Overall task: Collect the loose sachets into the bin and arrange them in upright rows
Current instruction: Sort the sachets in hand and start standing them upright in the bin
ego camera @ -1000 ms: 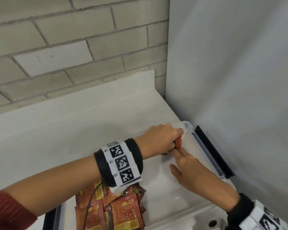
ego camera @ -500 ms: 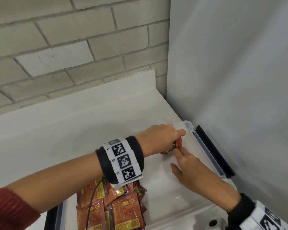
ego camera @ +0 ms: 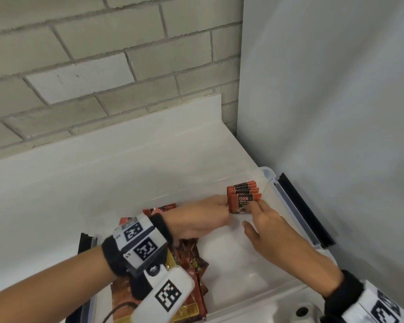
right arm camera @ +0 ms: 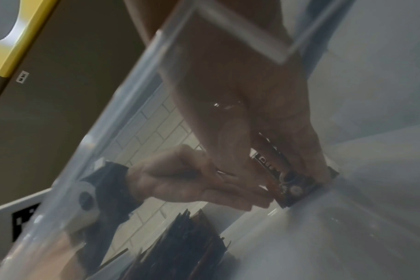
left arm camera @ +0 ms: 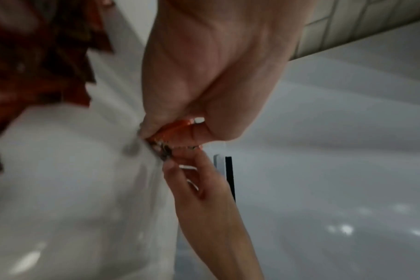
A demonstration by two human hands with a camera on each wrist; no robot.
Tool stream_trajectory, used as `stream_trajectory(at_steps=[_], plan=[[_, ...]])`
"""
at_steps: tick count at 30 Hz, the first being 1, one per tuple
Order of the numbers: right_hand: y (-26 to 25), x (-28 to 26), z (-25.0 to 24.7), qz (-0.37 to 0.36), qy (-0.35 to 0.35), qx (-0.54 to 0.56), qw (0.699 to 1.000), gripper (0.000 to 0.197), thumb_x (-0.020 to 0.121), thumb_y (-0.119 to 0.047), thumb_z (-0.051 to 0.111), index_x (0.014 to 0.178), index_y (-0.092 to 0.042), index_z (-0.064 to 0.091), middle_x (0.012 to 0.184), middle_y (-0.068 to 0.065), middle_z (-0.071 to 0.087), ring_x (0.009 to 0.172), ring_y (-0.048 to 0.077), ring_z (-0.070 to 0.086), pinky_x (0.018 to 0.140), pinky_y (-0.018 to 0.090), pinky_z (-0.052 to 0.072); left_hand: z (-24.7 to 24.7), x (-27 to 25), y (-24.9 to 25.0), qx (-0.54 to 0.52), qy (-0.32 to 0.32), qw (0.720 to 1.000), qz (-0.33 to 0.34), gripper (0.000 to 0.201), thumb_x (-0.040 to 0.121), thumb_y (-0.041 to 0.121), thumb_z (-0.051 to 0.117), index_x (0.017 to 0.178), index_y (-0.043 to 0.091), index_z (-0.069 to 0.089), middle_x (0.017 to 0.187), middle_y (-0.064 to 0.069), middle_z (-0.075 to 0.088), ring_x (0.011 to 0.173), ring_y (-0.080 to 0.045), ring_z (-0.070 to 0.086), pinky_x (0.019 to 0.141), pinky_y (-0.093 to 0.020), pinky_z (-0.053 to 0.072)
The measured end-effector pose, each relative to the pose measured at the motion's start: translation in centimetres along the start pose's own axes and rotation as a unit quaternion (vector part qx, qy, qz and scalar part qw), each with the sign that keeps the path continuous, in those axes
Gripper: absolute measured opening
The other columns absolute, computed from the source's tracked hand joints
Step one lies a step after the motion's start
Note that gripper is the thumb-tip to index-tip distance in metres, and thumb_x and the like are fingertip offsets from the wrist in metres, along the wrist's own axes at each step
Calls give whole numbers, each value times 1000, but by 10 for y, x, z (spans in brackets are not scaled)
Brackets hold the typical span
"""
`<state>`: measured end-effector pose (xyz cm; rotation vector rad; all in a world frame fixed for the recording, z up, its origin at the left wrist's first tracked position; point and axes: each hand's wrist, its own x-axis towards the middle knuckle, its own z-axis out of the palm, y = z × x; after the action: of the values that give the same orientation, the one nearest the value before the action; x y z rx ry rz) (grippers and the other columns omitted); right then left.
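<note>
Left wrist view | sachets (left arm camera: pixel 178 132) blurred, mostly hidden between hands

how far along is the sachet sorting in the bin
Done: a short upright row of sachets stands in the bin's far right corner. In hand: the left hand and right hand steady that row. Left: a loose pile lies flat at the bin's left end.

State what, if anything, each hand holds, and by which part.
The left hand pinches the left edge of the small upright row of red sachets in the clear plastic bin. The right hand holds nothing; its fingertips touch the front sachet's lower face.
</note>
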<state>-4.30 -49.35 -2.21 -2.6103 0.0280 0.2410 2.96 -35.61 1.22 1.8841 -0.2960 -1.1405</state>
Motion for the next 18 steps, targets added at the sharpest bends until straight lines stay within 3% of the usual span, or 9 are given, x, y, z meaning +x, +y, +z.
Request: stream_trajectory(at_steps=[2, 4, 6, 7, 8, 9, 12, 16, 18], plan=[[0, 0, 0, 6, 7, 3, 1000, 34, 100, -21, 43, 132, -13, 38, 134, 3, 40, 109, 21, 52, 88, 25, 44, 9, 11, -4, -66, 17, 998, 2, 54, 77, -16, 36, 123, 4, 56, 122, -9, 59, 115, -15, 51, 84, -16, 36], [0, 1, 0, 9, 21, 10, 1000, 29, 99, -18, 44, 127, -10, 42, 131, 6, 41, 103, 24, 55, 81, 27, 44, 15, 19, -5, -115, 43, 992, -7, 52, 73, -14, 36, 117, -1, 59, 106, -8, 57, 103, -15, 47, 82, -21, 33], [0, 1, 0, 6, 40, 25, 999, 27, 97, -12, 47, 123, -6, 46, 127, 9, 45, 96, 29, 57, 75, 28, 43, 17, 17, 0, -135, 56, 989, -5, 49, 78, -20, 30, 75, 5, 72, 72, 0, 57, 79, -11, 44, 70, -17, 32], [0, 2, 0, 2, 49, 31, 998, 26, 95, -10, 48, 121, -4, 48, 125, 11, 47, 93, 31, 58, 73, 29, 43, 18, 16, 1, -140, 57, 988, -10, 59, 79, -23, 27, 50, 9, 67, 55, 6, 52, 69, -10, 40, 64, -16, 30], [0, 3, 0, 0, 59, 35, 998, 25, 94, -7, 49, 118, -2, 49, 122, 13, 49, 91, 34, 58, 72, 32, 43, 20, 16, 2, -154, 66, 986, -8, 64, 80, -24, 26, 39, 9, 60, 48, 8, 48, 66, -10, 40, 64, -16, 30], [0, 3, 1, 1, 67, 38, 997, 23, 93, -5, 50, 115, 0, 51, 119, 15, 51, 89, 35, 58, 72, 35, 45, 22, 18, 2, -162, 69, 984, -5, 61, 80, -25, 26, 41, 9, 59, 52, 5, 50, 72, -11, 44, 69, -18, 33], [1, 4, 3, 3, 80, 43, 996, 21, 90, -2, 53, 111, 3, 53, 113, 18, 54, 85, 38, 59, 71, 40, 46, 26, 25, -4, -192, 75, 978, -10, 47, 77, -25, 27, 69, 10, 57, 72, -4, 51, 91, -19, 45, 84, -27, 33], [1, 2, 4, -11, 95, 43, 994, 23, 88, 0, 56, 111, 4, 54, 111, 18, 55, 81, 37, 59, 68, 41, 49, 21, 25, -5, -220, 85, 972, -15, 45, 79, -25, 29, 70, 10, 56, 61, 0, 54, 79, -14, 48, 77, -21, 36], [1, 2, 4, -8, 98, 40, 994, 24, 88, 0, 57, 112, 4, 54, 111, 18, 55, 81, 35, 60, 69, 39, 51, 20, 25, -4, -220, 84, 972, -11, 44, 79, -25, 29, 74, 9, 57, 67, -2, 54, 79, -13, 48, 78, -21, 36]])
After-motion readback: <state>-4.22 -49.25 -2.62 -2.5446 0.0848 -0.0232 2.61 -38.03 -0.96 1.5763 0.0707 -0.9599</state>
